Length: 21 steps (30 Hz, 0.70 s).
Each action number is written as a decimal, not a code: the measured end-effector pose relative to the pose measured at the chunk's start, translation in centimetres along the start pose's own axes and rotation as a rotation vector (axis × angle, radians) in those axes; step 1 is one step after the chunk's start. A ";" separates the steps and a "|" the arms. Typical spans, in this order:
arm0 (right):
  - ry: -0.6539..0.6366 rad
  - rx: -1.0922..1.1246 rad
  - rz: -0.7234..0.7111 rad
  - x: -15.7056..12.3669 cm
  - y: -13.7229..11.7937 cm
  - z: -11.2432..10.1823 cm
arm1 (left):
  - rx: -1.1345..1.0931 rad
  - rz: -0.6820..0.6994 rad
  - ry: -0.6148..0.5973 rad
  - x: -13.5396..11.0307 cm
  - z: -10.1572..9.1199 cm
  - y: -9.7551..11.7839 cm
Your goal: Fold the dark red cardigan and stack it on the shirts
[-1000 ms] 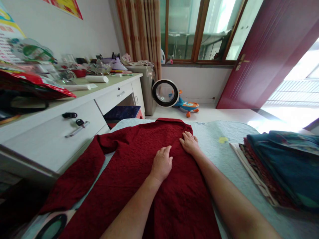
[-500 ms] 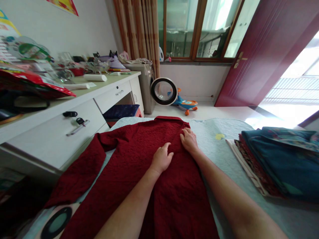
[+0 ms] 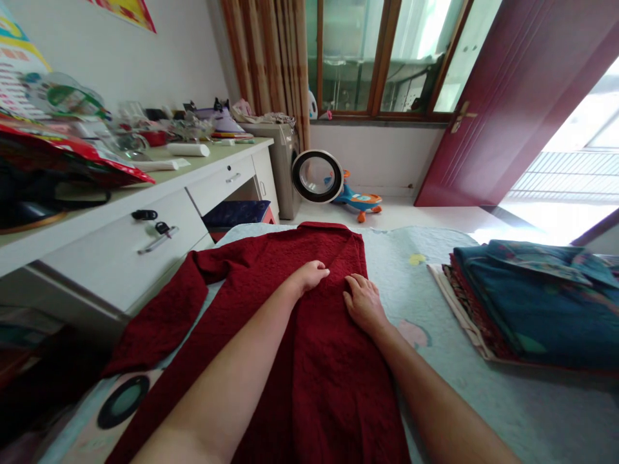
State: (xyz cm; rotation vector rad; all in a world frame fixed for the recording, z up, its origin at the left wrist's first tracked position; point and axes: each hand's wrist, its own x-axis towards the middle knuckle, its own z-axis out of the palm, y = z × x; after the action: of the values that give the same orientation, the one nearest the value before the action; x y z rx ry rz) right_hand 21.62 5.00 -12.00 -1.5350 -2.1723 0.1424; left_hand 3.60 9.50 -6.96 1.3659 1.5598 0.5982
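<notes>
A dark red long-sleeved shirt (image 3: 261, 283) with textured fabric lies spread over a pale blue bed cover. One sleeve reaches out to the left; on the right, a side is folded inward, and the other sleeve does not show. My left hand (image 3: 312, 276) pinches the cloth at the inner edge of this fold, thumb and fingers together. Just right of it, my right hand (image 3: 366, 303) rests on the shirt near its right edge, fingers extended and lying flat.
A stack of folded clothes (image 3: 536, 303), blue on top, lies right on the bed cover (image 3: 387, 251). Along the left stands a white desk (image 3: 120, 258) with cluttered items. Beyond are a washing machine (image 3: 285, 174) with its round door open, and a blue-orange ride-on toy (image 3: 360, 201).
My left hand has moved slightly up and closed from spread fingers to a pinch on the cloth. My right hand has slid down along the shirt's right side, toward me.
</notes>
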 end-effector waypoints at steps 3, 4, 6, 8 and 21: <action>0.046 0.090 -0.014 0.1 0.6 0.2 | -0.047 -0.078 -0.094 1.0 -0.1 1.6; 0.055 0.113 -0.017 0.1 0.8 0.2 | -0.052 -0.106 -0.123 1.3 0.0 2.0; 0.066 0.142 -0.017 0.1 1.0 0.4 | -0.042 -0.144 -0.167 1.7 0.1 2.7; 0.072 0.152 -0.014 0.0 1.2 0.6 | -0.005 -0.131 -0.190 2.1 0.4 3.2; -0.026 0.063 0.049 0.0 0.5 0.1 | 0.417 0.039 -0.079 2.0 2.0 4.3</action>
State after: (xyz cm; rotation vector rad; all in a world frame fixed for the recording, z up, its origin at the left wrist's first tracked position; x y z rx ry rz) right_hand 21.99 5.17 -12.25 -1.5602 -2.1302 0.2454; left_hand 7.59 12.04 -4.85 1.7090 1.6556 0.2419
